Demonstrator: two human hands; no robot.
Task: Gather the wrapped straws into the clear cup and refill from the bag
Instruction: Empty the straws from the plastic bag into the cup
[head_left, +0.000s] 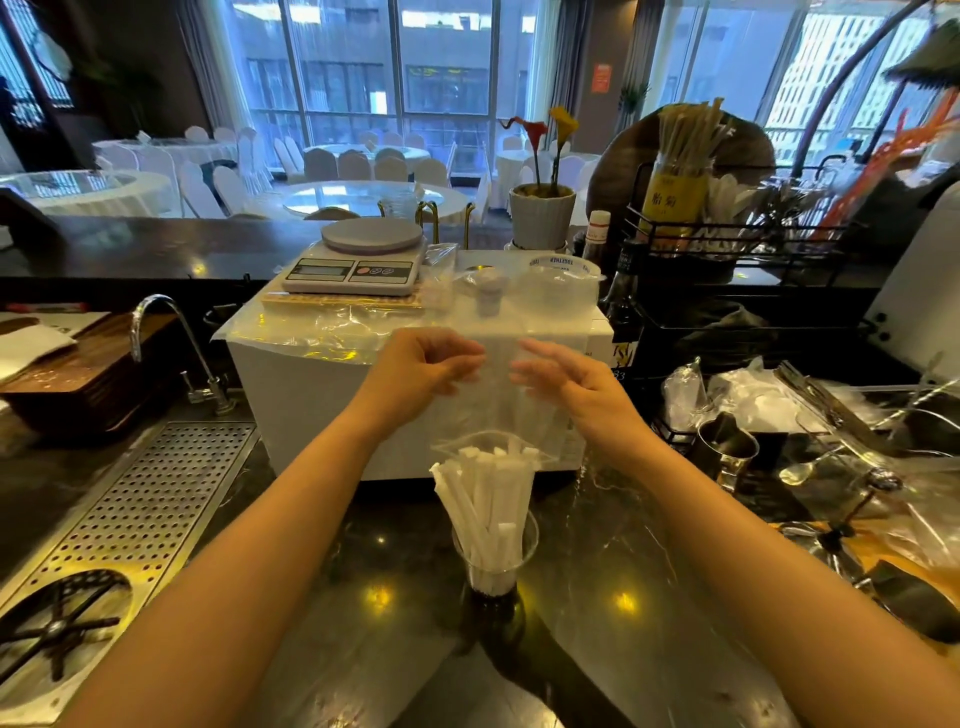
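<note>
Clear plastic, thin and crinkled, hangs between 2 raised hands: the bag (506, 415) is held mouth-down over the clear cup (496, 558), its open lower edge draped over the tops of the wrapped straws (488, 499). The left hand (421, 371) has its fingers (462, 364) curled in a pinch at the bag's upper edge, and the right hand (569, 382) does likewise from the other side, though motion blur keeps me from telling how firmly either grips. The straws, in white paper wrappers, stand bunched in the cup and fan out toward the left above its rim. The cup stands on the dark marbled bench (363, 597), near its front edge, between the 2 forearms. Behind the hands sits a white box (291, 395) covered with plastic film, carrying a digital kitchen scale (358, 260). A perforated metal drip tray (140, 499) lies to the left, beside a chrome tap (156, 332).
</note>
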